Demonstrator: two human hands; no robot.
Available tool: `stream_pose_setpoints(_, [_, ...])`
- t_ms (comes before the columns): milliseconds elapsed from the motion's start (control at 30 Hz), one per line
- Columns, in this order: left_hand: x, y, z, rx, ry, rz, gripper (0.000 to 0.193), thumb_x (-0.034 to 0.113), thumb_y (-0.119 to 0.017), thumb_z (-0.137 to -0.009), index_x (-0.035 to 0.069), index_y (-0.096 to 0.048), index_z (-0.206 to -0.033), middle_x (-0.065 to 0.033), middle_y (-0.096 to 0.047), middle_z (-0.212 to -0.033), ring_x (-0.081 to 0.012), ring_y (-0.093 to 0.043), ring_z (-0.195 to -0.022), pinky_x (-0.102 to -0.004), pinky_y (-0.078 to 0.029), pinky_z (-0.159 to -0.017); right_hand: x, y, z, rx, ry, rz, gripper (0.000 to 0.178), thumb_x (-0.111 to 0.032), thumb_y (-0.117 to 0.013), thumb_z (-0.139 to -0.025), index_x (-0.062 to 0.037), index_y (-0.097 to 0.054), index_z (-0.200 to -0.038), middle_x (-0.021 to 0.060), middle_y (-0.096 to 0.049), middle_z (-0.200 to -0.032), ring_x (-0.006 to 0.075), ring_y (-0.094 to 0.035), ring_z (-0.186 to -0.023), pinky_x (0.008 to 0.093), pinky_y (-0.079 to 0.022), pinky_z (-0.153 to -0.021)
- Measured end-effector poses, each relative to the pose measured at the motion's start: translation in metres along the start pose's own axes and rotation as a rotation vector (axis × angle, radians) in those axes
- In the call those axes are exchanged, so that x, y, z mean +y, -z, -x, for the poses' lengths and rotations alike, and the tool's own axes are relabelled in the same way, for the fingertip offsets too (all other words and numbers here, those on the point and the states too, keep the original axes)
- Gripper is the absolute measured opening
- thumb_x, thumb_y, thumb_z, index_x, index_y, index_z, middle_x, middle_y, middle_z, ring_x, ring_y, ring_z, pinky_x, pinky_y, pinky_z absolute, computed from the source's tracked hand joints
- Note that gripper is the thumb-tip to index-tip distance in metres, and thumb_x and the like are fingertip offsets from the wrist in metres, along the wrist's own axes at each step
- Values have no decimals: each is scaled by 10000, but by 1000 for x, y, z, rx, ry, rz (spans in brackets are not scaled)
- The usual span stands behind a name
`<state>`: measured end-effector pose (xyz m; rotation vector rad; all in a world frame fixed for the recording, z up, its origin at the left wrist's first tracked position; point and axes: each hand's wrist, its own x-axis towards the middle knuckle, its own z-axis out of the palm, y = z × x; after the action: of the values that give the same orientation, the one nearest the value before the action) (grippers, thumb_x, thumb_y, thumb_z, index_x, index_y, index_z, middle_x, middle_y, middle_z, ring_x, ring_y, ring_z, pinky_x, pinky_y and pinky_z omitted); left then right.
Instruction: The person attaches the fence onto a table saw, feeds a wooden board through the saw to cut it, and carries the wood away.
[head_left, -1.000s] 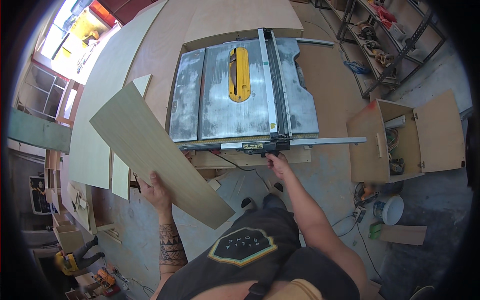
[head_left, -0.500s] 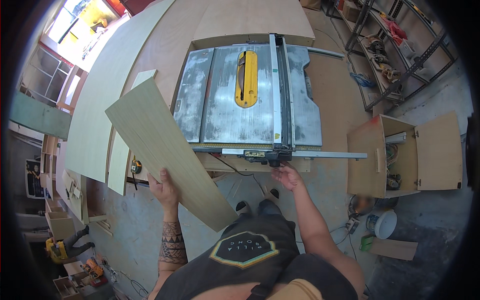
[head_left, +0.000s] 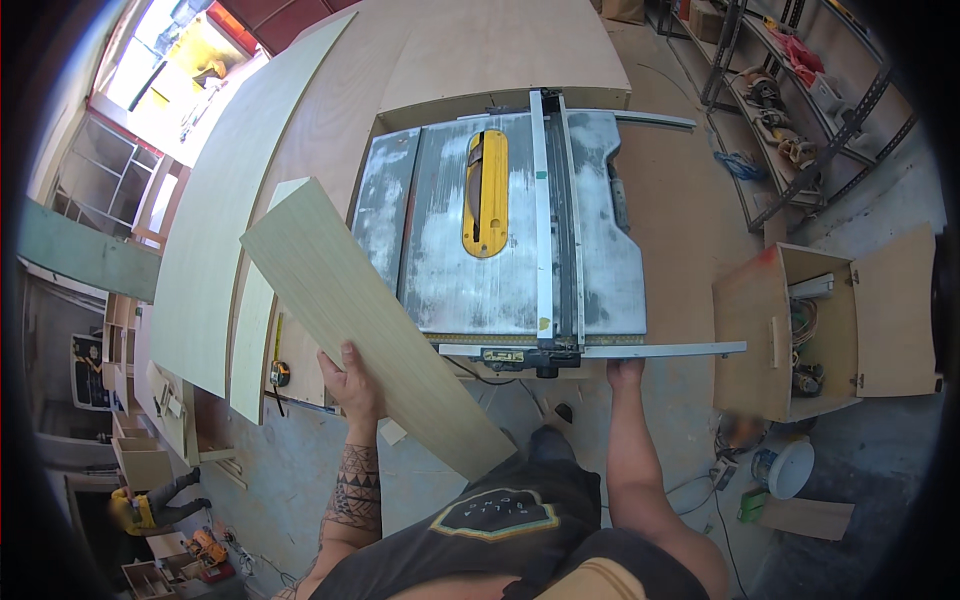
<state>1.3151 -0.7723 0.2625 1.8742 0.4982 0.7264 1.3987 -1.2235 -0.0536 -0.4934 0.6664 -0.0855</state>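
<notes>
My left hand is closed on the left long edge of a pale plywood board. The board slants from the upper left down toward my apron, in front of the table saw's left corner. My right hand reaches to the saw's front, just under the metal front rail, and its fingers are hidden there. On the grey table saw top, a blade shows in the slot of a yellow insert. A rip fence runs right of the insert, with a black clamp at its near end.
Large plywood sheets and a narrow strip lie left of the saw, near a tape measure. An open wooden cabinet stands at right, below metal shelving. A white bucket and cables lie on the floor.
My right hand has moved right, from beside the fence clamp to under the front rail. The board is still in my left hand, slightly tilted. The whole view has shifted a little.
</notes>
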Motion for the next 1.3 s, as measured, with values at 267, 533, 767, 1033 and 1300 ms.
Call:
stream_pose_setpoints(267, [4,-31,-13,-23,32,-10,456,337,-562,-1129,-32,-484,-1385,-156,-637,-1279,-204,-630,-1149,-347,-521,-991,32,-13,3,240,142,261,332,-268,-653,-1045,-59,-614,-1300,78,-685,-1185,208,-700,-1034,337,-598,-823])
stream_pose_setpoints(533, [-7,-45,-27,-57,46,91,518,342,-559,-1128,-35,-421,-1455,-163,-599,-1356,-220,-602,-1222,-356,-494,-1052,54,-36,23,309,-158,525,318,-305,-690,-1028,-45,-641,-1204,63,-690,-1015,183,-686,-865,309,-561,-708])
stream_pose_setpoints(767, [-53,-61,-47,-181,110,225,514,335,-577,-1120,-33,-417,-1441,-173,-602,-1347,-216,-603,-1204,-358,-500,-1042,44,-1,155,-253,-432,1243,516,-533,-609,-1052,-52,-686,-1221,61,-707,-1014,157,-658,-866,319,-540,-790])
stream_pose_setpoints(1033, [-51,-99,-59,-364,274,310,552,344,-627,-1087,-24,-419,-1441,-217,-635,-1331,-255,-629,-1196,-386,-502,-1038,111,-10,337,-153,17,1458,639,-598,-591,-1038,-20,-653,-1304,188,-743,-1188,315,-713,-1101,424,-537,-942])
stream_pose_setpoints(1300, [-84,-100,16,-595,22,126,689,254,-582,-1071,39,-261,-1641,-371,-491,-1471,-438,-606,-1301,-479,-504,-1052,87,-13,449,551,388,1926,796,-733,-533,-976,27,-747,-879,307,-721,-859,495,-714,-900,562,-540,-810])
